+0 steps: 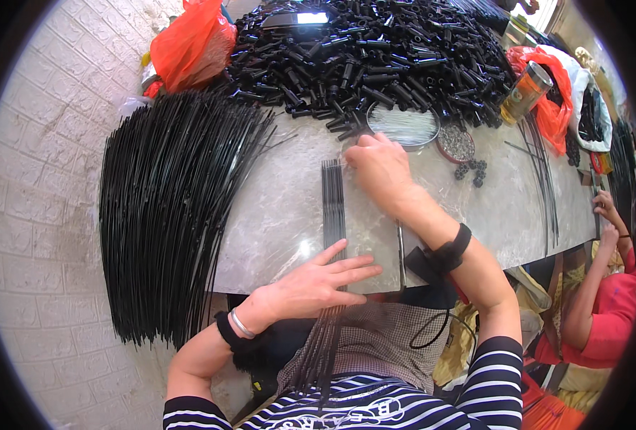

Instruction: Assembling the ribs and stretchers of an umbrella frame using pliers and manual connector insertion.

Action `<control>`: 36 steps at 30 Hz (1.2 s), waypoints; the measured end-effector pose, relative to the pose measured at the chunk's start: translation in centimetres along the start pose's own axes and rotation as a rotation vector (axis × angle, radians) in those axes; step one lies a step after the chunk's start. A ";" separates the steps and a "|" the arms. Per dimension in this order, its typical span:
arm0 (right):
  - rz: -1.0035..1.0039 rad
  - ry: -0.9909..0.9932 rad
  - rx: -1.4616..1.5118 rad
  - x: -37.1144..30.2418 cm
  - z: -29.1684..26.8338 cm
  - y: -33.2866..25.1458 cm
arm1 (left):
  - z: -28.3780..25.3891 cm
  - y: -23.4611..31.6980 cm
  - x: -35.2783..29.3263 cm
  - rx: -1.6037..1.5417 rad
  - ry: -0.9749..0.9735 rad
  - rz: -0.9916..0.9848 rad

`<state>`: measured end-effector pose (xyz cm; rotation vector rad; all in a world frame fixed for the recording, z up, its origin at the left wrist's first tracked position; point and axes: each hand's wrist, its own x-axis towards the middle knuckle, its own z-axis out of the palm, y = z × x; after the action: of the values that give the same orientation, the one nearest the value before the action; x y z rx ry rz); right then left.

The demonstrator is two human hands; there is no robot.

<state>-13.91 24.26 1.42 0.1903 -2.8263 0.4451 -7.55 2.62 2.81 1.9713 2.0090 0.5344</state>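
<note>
Rods [333, 197], thin and black, lie in a row beneath our left fingers [354, 275], spread flat across them, likely so none roll or fan out. Right fingers [361, 154] bunch together just beside the far ends; can't tell what they pinch. Dish of white slivers [404, 127] sits just beyond those on the counter [275, 208], probably for short reach. Bigger black sheaf [167, 215] lies left of both, presumably stock.
</note>
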 end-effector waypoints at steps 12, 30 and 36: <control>0.042 -0.019 0.097 -0.4 -0.4 0.2 | 0.4 -0.1 -0.1 0.002 0.004 0.007; -0.092 -0.017 0.095 0.6 0.7 -0.8 | 0.5 -0.3 -0.2 0.018 0.016 0.021; -0.090 -0.001 0.084 0.6 1.1 -0.9 | 0.3 -0.1 -0.1 -0.009 0.013 0.023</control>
<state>-14.64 22.99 0.84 0.3334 -2.7882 0.5445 -7.51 2.55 2.53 1.9922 1.9902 0.5620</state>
